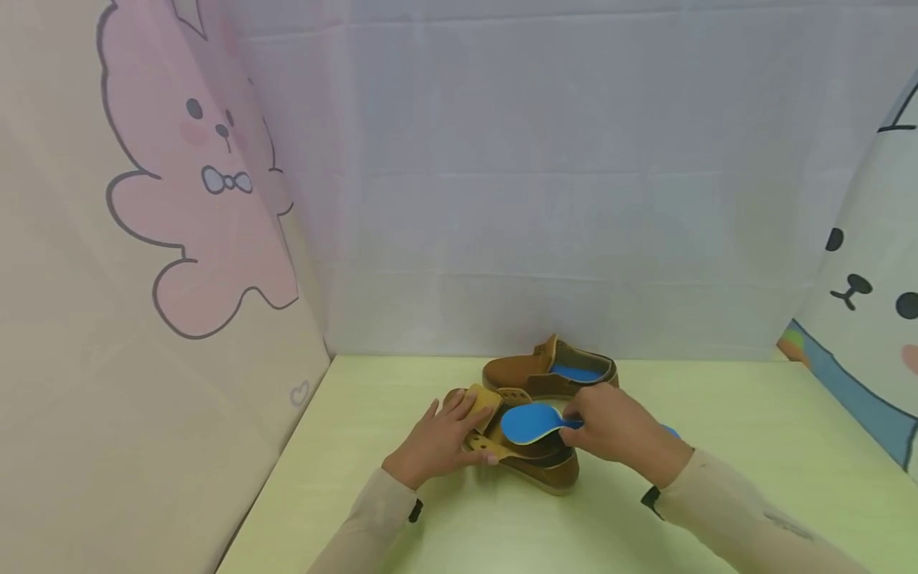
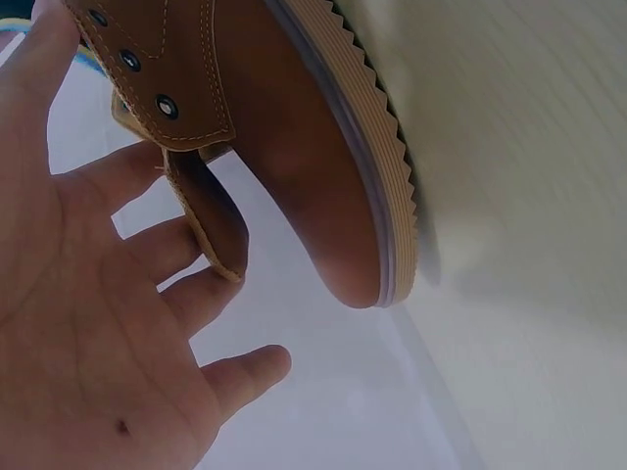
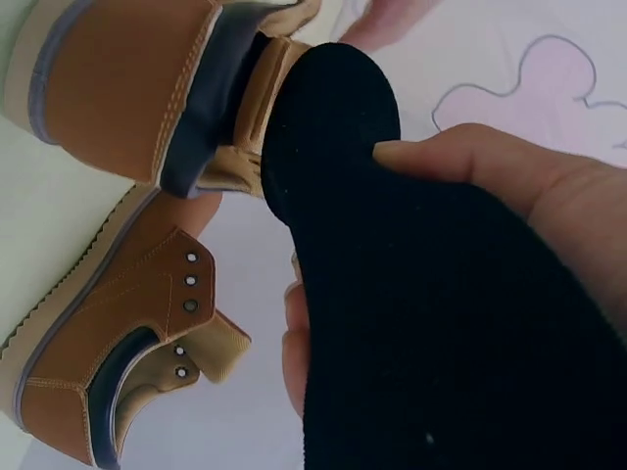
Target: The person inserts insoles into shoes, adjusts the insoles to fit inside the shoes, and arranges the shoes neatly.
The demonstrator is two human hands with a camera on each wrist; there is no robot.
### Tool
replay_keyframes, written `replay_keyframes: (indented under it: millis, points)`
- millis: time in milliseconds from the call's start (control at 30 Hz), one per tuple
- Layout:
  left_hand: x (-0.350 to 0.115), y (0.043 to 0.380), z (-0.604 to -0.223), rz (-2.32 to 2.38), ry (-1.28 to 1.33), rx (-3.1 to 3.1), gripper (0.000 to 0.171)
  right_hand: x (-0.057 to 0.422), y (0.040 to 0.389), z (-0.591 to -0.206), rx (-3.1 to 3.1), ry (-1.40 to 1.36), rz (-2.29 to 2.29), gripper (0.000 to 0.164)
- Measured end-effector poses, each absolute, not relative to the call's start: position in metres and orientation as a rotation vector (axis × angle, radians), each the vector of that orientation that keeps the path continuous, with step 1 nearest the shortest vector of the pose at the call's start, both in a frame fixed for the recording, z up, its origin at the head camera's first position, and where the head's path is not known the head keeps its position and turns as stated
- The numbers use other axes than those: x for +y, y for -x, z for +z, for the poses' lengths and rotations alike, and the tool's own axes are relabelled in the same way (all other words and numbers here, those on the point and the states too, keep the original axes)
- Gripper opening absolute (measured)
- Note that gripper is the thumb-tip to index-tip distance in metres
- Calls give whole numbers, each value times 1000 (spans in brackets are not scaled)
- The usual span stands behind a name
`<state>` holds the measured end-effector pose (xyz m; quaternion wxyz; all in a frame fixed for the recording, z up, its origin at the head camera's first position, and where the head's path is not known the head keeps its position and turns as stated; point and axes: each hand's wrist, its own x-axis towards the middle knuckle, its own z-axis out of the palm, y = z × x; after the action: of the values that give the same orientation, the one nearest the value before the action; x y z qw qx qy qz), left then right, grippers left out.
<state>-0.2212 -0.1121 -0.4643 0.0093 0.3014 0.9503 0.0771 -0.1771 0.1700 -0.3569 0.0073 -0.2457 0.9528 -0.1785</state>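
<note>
A brown lace-up shoe [image 1: 548, 477] without laces sits on the table, its toe pointing left and away. My left hand [image 1: 441, 438] holds it at the front: the fingers lie against the folded-back tongue [image 2: 217, 220], and the thumb is at the near eyelet flap [image 2: 162, 78]. With thumb and fingers my right hand [image 1: 620, 426] grips a blue insole [image 1: 531, 422] by its middle. One end of the insole hangs over the shoe's opening; its dark underside shows in the right wrist view. Behind stands the matching shoe [image 1: 516, 373], with a blue insole [image 1: 577, 373] inside.
The pale yellow-green table [image 1: 394, 518] meets a white cloth backdrop [image 1: 545, 199] just behind the rear shoe. A side curtain printed with a pink bunny [image 1: 201, 239] hangs at left, and another printed curtain [image 1: 875, 335] at right.
</note>
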Motion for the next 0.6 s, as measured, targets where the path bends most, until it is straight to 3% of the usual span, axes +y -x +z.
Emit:
replay_keyframes:
  millis: [200,467,600]
  points:
    - [-111,222,-464,241,-945,2966,81,158,180,-363,2998,672,-471,37]
    - [-111,222,-464,247,-938,2959,81,149,185,-376,3020,654,-464,55]
    - [-112,222,-463,255,-944,2959,81,144,187,-380,3022,642,-484,55]
